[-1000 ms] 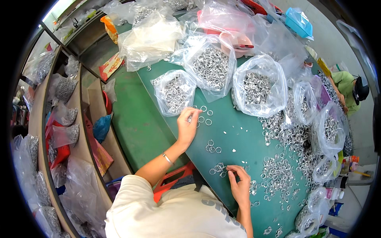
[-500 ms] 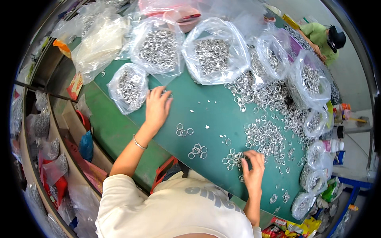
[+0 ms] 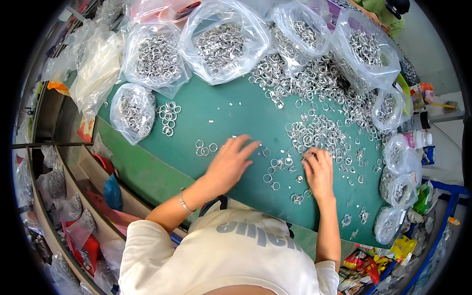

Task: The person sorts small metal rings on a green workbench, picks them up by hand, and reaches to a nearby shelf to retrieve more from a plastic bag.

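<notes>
Many loose silver metal rings point(image 3: 322, 135) lie in a spread pile on the green table. At the near left edge of that pile, my right hand point(image 3: 319, 177) has its fingers bent down with the thumb apart; no ring shows plainly in its grip. A few separate rings point(image 3: 271, 178) lie just left of it. My left hand point(image 3: 228, 164) reaches over the table middle, fingers apart and slightly blurred, and covers what is under it. A small group of rings point(image 3: 205, 148) sits to its left. Another cluster of rings point(image 3: 168, 118) lies beside a small clear bag of rings point(image 3: 132, 113).
Larger open plastic bags of rings point(image 3: 221, 46) line the far side. A heaped mass of rings point(image 3: 314, 78) stretches toward the right. Small bags point(image 3: 388, 223) and bottles point(image 3: 418, 139) stand along the right edge. Shelves with bags point(image 3: 54, 184) are at left. A co-worker in green point(image 3: 388, 22) is far right.
My left hand has moved from beside the small bag to the right and nearer, uncovering a ring cluster there. My right hand has shifted up to the pile's edge. The whole view has turned somewhat.
</notes>
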A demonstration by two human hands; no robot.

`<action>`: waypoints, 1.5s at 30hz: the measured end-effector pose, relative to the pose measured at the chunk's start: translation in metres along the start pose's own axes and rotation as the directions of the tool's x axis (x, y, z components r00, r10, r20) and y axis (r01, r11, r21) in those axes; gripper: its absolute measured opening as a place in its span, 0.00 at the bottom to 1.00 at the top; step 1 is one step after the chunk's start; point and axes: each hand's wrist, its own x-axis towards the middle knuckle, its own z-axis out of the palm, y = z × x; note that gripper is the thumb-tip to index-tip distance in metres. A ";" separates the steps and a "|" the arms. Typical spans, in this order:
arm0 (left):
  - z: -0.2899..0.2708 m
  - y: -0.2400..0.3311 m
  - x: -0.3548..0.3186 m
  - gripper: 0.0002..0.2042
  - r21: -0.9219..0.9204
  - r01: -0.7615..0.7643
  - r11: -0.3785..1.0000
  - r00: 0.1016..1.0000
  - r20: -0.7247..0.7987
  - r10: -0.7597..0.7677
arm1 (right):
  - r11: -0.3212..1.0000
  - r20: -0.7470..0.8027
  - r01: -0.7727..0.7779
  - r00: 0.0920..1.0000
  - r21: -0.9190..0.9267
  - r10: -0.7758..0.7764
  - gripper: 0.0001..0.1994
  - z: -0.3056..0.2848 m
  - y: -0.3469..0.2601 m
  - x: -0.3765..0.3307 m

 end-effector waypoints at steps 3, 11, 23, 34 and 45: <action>0.015 0.022 0.011 0.29 0.137 -0.151 0.979 0.982 0.138 0.132 | 0.986 -0.104 -0.122 0.988 -0.112 0.110 0.14 -0.008 0.010 0.002; 0.058 0.014 0.025 0.15 0.004 -0.284 0.959 0.949 0.144 0.281 | 0.996 0.089 -0.038 0.996 0.079 0.031 0.16 -0.015 -0.009 -0.021; 0.023 0.028 0.042 0.16 0.127 -0.176 0.976 0.964 0.222 0.145 | 0.987 -0.130 -0.111 0.983 0.117 0.126 0.13 -0.027 0.002 -0.032; 0.032 0.025 0.026 0.14 0.060 -0.059 0.996 0.978 0.204 0.046 | 0.968 -0.088 -0.162 0.980 0.191 0.181 0.14 -0.002 -0.004 -0.026; 0.038 0.025 0.032 0.15 -0.729 0.495 0.473 0.864 0.470 -0.180 | 0.690 0.086 -0.396 0.895 0.606 0.438 0.13 -0.007 -0.021 -0.029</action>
